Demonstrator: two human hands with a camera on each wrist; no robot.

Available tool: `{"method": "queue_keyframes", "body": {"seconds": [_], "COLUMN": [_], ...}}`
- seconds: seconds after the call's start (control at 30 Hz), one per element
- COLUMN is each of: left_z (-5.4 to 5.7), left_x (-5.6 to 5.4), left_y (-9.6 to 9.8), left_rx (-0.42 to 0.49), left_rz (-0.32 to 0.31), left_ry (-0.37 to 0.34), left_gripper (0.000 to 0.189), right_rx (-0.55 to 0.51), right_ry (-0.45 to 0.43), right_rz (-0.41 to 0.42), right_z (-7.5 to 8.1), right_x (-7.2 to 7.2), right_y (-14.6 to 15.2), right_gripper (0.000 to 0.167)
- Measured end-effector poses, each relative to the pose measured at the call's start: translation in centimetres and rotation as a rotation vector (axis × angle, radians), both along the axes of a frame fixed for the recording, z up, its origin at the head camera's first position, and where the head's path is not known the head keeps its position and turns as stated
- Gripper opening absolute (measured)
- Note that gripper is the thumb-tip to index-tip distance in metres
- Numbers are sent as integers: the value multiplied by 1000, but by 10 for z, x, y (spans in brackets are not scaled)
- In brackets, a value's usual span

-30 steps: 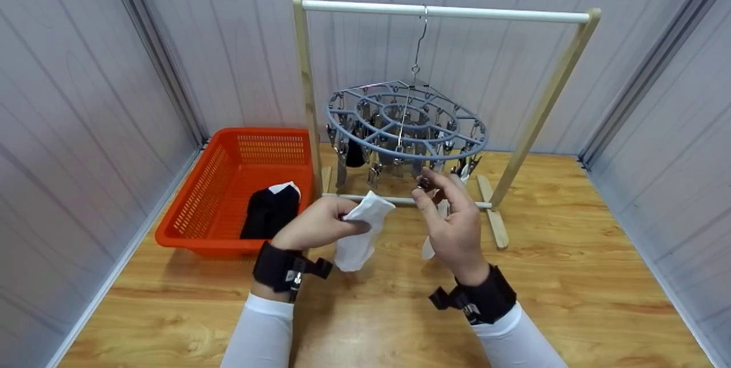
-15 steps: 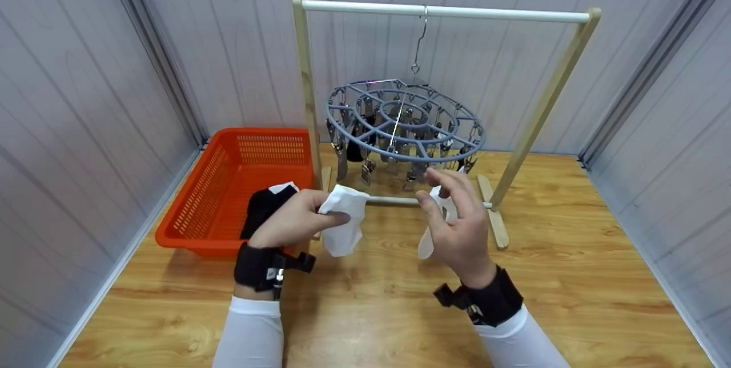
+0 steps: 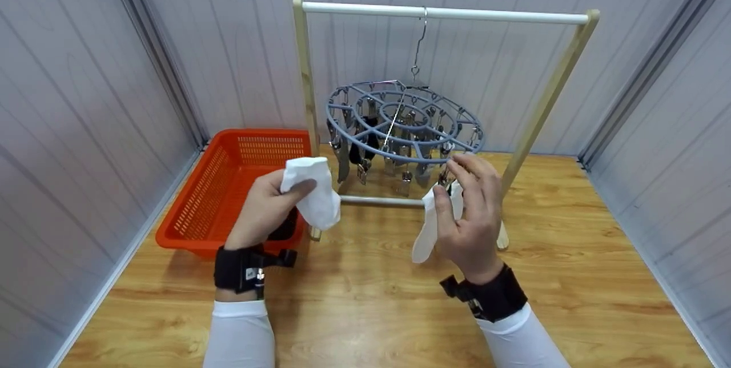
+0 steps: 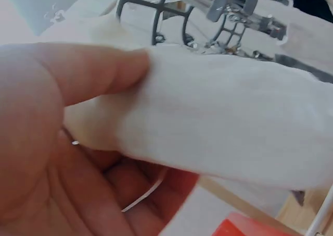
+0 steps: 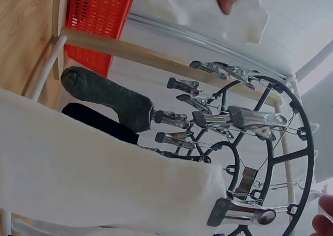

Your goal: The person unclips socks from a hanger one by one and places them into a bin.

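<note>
My left hand (image 3: 257,208) pinches a white sock (image 3: 320,202) between thumb and fingers, in front of the orange basket. In the left wrist view the sock (image 4: 223,116) stretches away from the thumb. My right hand (image 3: 471,222) is raised at the right side of the round clip hanger (image 3: 408,159), its fingers apart and holding nothing. Beside it another white sock (image 3: 425,236) hangs down. The right wrist view shows that hanging sock (image 5: 104,168) gripped at its top by a metal clip (image 5: 242,213), with my right fingertips (image 5: 323,220) apart from the clip.
The hanger hooks over a white rail (image 3: 365,10) on a wooden stand (image 3: 302,65). A dark green sock (image 5: 119,100) and a black sock (image 5: 96,121) hang from other clips. The orange basket (image 3: 183,228) at left holds dark cloth, mostly hidden by my left hand.
My right hand has let go of a clip it was pinching and moved slightly right. My left hand has moved left and up with the white sock. The hanger has turned a little.
</note>
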State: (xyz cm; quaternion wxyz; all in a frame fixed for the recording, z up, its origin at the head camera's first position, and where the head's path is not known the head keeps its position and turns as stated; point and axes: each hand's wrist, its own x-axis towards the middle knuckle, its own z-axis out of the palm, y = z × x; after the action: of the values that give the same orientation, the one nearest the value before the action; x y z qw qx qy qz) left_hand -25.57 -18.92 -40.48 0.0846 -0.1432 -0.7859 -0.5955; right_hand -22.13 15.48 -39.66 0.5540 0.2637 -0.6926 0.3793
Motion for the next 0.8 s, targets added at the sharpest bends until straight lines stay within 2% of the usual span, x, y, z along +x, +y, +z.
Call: {"method": "queue_keyframes", "body": {"seconds": [0.23,0.33,0.43,0.5,0.63,0.7,0.8], "left_z": [2,4,5,4,1,-1,-4], "left_x": [0,1,2,1,-1,-2,-2], "left_y": [-6,-8,-13,-18,-29,-34,-39], "left_rx": [177,209,202,155,-8,-88,-168], "left_rz": [175,220,257,303,405,436,429], "left_ry": [72,85,101,116,121,87,15], "left_gripper": [27,29,30,28,21,21,22], "right_rx": [30,57,83,94,112,119,118], "right_ry": [-56,-98,-137,-160,-188,-193,-193], "right_rz": [-57,-81,-98,-99,-99,-97,-92], "right_z": [-2,-5,-7,-8,-9,-9,-9], "right_x": [-4,-6,-7,-7,-6,-6,-5], "right_y": [2,3,4,4,5,4,4], "right_gripper": [51,56,60,62,64,65,65]}}
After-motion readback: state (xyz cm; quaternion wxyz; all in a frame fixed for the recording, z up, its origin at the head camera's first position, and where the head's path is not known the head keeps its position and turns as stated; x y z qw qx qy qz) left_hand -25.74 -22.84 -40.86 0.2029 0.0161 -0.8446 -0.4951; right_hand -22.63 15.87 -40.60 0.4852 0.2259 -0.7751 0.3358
